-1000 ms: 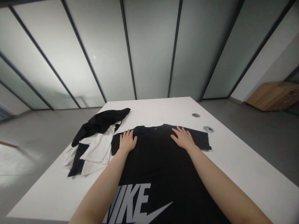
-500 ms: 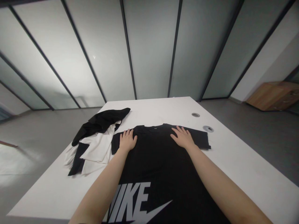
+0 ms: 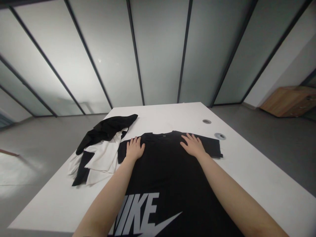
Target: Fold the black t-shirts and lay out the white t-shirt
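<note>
On the white table [image 3: 249, 177], my left hand [image 3: 134, 149] and right hand [image 3: 194, 145] still lie flat, unclenched, on the black shirt [image 3: 165, 168], its hem cut off below.

Looking at the cloth T-shirt [image 3: 165, 168] under the left hand [image 3: 135, 149] and right hand [image 3: 194, 146]: smooth, matt, barely creased. Closer in than both hands, catching a flat, even finish on the Nike lettering [image 3: 145, 214]. Off left of the left hand, seeing rumpled, matt cloth in the white garment [image 3: 103, 156] and the black garment [image 3: 108, 126]. Past both hands, getting a smooth, low-sheen top on the white table [image 3: 168, 118], then frosted glass panels [image 3: 160, 49]. Far right of the right hand, picking out a wood-grained cabinet [image 3: 283, 100].
</note>
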`<state>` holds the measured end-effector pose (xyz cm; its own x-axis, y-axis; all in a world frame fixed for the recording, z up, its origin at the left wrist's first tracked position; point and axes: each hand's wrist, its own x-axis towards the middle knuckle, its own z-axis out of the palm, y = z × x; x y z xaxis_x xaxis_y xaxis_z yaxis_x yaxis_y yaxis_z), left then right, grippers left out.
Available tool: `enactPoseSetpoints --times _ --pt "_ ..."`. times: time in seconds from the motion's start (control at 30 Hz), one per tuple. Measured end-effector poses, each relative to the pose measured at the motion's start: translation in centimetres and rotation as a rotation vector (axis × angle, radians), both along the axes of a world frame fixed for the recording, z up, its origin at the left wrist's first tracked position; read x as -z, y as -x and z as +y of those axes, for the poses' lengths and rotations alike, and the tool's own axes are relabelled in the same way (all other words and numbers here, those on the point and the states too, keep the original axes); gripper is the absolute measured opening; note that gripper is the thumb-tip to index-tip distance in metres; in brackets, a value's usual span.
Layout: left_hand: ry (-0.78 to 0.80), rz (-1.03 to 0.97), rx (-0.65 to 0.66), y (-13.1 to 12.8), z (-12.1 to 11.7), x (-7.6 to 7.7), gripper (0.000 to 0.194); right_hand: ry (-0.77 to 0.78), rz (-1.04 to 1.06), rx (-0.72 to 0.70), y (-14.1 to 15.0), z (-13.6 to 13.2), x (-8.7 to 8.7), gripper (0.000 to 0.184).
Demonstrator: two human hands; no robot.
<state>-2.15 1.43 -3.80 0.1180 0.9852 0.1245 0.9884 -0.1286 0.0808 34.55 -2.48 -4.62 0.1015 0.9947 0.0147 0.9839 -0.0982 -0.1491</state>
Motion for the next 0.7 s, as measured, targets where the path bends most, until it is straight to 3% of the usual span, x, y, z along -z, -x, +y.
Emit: enactPoseSetpoints --times 0.7 --pt "0.021 -0.015 -0.018 0.19 0.05 -0.07 0.067 0.003 0.006 -0.002 0.08 -0.01 -0.12 0.065"
